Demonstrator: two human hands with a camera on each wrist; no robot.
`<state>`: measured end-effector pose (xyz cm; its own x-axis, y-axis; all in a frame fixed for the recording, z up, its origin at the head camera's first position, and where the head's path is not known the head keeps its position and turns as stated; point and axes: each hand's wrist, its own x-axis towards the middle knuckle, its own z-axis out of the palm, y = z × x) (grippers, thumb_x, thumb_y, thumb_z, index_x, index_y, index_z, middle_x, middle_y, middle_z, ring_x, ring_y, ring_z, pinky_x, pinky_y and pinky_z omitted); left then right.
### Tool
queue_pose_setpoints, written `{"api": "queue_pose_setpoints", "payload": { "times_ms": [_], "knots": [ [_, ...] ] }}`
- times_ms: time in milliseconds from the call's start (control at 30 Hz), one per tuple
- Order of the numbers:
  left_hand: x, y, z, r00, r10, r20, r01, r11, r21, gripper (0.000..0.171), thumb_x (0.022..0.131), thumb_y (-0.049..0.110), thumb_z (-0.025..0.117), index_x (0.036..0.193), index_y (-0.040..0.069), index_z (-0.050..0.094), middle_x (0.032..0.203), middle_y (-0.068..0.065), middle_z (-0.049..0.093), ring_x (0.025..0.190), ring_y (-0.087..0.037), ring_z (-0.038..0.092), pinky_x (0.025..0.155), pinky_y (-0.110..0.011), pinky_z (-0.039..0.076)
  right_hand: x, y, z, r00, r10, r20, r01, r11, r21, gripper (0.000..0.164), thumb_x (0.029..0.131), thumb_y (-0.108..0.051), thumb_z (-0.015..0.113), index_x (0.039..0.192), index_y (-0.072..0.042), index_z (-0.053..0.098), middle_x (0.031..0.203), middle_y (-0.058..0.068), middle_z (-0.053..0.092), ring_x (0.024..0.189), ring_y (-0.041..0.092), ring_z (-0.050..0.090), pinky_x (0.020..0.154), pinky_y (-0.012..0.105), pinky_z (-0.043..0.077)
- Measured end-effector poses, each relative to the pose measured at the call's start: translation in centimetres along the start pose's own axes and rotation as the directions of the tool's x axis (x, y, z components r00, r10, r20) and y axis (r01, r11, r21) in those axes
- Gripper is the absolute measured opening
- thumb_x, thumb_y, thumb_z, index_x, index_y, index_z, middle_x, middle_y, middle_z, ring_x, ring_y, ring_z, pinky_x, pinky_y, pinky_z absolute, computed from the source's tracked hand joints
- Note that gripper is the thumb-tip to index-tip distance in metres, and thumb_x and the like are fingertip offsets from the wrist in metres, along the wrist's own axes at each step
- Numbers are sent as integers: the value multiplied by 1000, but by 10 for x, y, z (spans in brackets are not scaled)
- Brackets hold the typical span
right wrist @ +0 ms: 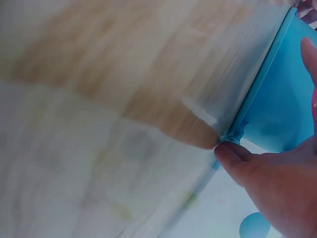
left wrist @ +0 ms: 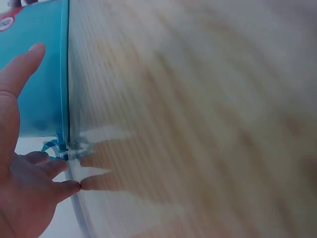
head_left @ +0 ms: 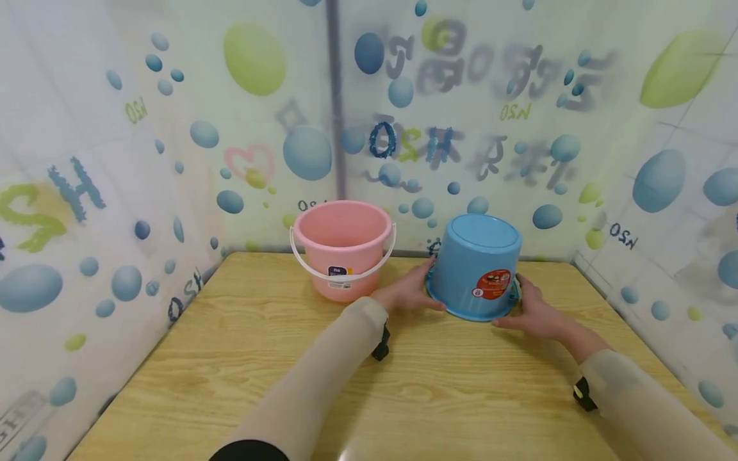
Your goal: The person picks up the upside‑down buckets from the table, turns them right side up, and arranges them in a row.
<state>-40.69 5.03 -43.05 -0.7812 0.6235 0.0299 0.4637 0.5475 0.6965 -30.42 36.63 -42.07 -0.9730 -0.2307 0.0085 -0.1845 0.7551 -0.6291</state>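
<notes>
Left hand (head_left: 410, 291) and right hand (head_left: 536, 314), both spread, closely flank the upturned blue bucket (head_left: 458, 269) low down

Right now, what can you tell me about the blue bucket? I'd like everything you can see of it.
The blue bucket stands upside down on the table, right of the pink bucket in the head view. It looks like smooth, slightly shiny plastic. Its round base faces up, and its wall widens down to the rim. A red label faces the camera. The left hand and right hand flank it near the rim. Its inside is hidden.
</notes>
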Motion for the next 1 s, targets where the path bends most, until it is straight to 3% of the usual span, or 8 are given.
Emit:
{"api": "queue_pose_setpoints", "payload": {
  "times_ms": [267,433,567,667,833,1000],
  "knots": [
    [9,3,7,998,-60,30,61,998,-30,137,88,28,96,178,22,-9,187,-7,6,173,-28,16,140,-45,18,7,0,4,1000,-13,20,12,999,30,138,92,-24,91,166,13,-20,170,47,-6,156,69,2,122,87,16],
    [10,1,5,998,-18,55,21,998,-54,135,90,21,94,178,21,-9,187,-8,4,173,-29,13,141,-46,16,7,-1,2,1000,-10,19,9,999,40,136,94,-19,89,165,12,-24,173,46,-8,158,71,3,124,85,14],
    [16,-11,6,998,12,54,-9,999,-43,130,93,25,92,178,26,-6,187,-4,6,173,-25,12,141,-43,16,5,0,-3,1000,-10,5,10,999,34,132,96,-17,87,167,10,-22,175,45,-5,159,70,4,125,84,14],
    [15,-15,5,999,23,28,-21,998,-53,126,95,27,90,178,31,-5,187,-2,9,173,-24,13,140,-43,17,5,0,-5,999,-30,-16,31,999,36,129,98,-17,85,169,7,-19,176,43,-3,160,69,8,125,83,18],
    [2,-2,-1,998,47,-37,-50,995,-81,124,95,21,89,177,34,-3,187,-2,10,173,-25,14,140,-45,19,4,-3,-7,996,-62,-65,64,998,29,127,99,-22,85,172,3,-16,177,41,5,159,67,18,124,81,26],
    [-3,2,-4,997,39,-68,-46,993,-111,125,95,22,89,176,43,-3,186,3,12,172,-24,16,139,-47,22,0,-10,-11,994,-81,-74,83,996,31,131,96,-24,88,173,1,-15,178,39,7,160,66,19,123,81,28]
  ]
}}
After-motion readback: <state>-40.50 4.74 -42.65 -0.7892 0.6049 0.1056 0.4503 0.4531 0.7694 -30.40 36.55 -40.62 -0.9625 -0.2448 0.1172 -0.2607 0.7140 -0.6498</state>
